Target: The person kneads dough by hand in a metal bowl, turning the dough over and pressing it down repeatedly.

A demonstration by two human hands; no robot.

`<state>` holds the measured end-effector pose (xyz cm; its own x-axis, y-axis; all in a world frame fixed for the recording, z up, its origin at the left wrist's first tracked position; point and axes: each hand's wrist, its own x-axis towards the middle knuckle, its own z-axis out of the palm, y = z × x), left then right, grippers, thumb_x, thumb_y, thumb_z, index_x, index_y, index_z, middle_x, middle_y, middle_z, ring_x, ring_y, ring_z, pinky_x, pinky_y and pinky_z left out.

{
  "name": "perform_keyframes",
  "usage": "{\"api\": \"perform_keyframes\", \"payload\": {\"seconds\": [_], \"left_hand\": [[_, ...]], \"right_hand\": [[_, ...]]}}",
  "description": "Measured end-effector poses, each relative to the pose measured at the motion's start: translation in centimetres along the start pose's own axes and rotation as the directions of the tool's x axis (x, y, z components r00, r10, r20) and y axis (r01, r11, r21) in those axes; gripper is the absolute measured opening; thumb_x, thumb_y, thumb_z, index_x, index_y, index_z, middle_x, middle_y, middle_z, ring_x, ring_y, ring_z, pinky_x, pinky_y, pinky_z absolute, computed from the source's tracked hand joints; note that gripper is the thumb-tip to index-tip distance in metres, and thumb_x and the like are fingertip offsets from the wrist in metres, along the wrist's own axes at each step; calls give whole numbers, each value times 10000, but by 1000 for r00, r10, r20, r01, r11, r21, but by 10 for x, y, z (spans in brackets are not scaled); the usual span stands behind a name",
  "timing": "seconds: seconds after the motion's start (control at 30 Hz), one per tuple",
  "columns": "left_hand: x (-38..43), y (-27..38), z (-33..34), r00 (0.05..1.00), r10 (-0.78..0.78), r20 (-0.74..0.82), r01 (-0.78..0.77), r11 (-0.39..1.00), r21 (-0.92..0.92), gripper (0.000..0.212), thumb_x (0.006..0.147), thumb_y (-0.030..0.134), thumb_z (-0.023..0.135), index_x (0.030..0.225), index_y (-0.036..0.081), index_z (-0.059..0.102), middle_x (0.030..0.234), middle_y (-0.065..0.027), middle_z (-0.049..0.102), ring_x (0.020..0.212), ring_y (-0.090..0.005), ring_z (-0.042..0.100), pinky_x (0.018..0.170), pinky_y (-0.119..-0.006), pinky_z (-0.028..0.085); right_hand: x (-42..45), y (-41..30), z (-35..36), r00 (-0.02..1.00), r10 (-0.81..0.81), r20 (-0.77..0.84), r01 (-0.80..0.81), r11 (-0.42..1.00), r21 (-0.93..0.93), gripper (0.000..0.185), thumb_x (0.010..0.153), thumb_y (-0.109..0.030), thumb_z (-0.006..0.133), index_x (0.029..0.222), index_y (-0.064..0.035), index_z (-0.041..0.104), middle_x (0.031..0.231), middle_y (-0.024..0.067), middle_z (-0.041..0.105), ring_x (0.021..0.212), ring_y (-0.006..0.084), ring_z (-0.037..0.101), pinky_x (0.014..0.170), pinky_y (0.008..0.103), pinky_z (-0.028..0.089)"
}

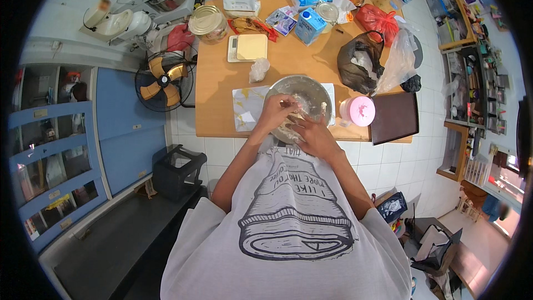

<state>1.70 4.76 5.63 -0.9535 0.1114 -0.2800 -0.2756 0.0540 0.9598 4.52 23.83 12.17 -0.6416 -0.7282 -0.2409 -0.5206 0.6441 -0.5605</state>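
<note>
A metal mixing bowl [316, 84] stands near the table's front edge, its inner wall smeared with pale, sticky dough [287, 127]. My left hand [277, 110] is over the left part of the bowl, its fingers curled and their tips drawn together; whether a bit of dough is between them cannot be made out. My right hand [310, 132] reaches over the near right rim with its fingers apart and dough stuck to them. Under the bowl lies a white and yellow patterned sheet [250, 102]. My hands partly hide the bowl's contents.
Right of the bowl are a pink-lidded container [361, 111] and a dark tray [393, 118]. Behind stand a kitchen scale [248, 48], a crumpled clear plastic bag [259, 70], a blue carton [310, 26], a tin [207, 25] and a black plastic bag [354, 60]. A fan [164, 79] stands at left.
</note>
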Motion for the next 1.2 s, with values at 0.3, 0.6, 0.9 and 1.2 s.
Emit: {"api": "perform_keyframes", "payload": {"seconds": [0.3,0.6,0.9,1.2], "left_hand": [[-3,-4,-11,992,-62,106,85,969,-230,240,989,36,596,1187,-87,650,1145,-127,685,958,-160,682,925,-309,595],[-2,4,5,998,-7,69,16,991,-136,214,922,119,740,1073,-20,683,1009,-54,690,890,-98,643,765,-244,513],[-6,-2,-4,997,-30,75,57,918,-393,203,959,69,673,1108,-69,670,1068,-106,700,970,-164,678,885,-299,590],[-13,8,-9,992,-51,116,102,863,-495,246,953,57,671,1171,-54,644,1187,-111,672,1056,-169,649,920,-290,554]], "right_hand": [[-5,-1,2,1000,7,-14,-7,1000,-11,484,780,-155,721,1260,-123,665,1326,69,628,1336,294,501,1141,724,162],[-4,5,7,999,26,-43,-23,997,79,479,778,-136,721,1254,-142,675,1342,48,625,1370,288,476,1138,748,122],[-3,6,11,994,16,-104,-4,994,112,483,775,-142,721,1254,-116,665,1322,70,629,1356,294,485,1115,734,182],[-2,-5,6,995,1,-99,-4,1000,-26,491,765,-128,729,1252,-143,674,1321,59,635,1387,331,445,1118,689,233]]}}
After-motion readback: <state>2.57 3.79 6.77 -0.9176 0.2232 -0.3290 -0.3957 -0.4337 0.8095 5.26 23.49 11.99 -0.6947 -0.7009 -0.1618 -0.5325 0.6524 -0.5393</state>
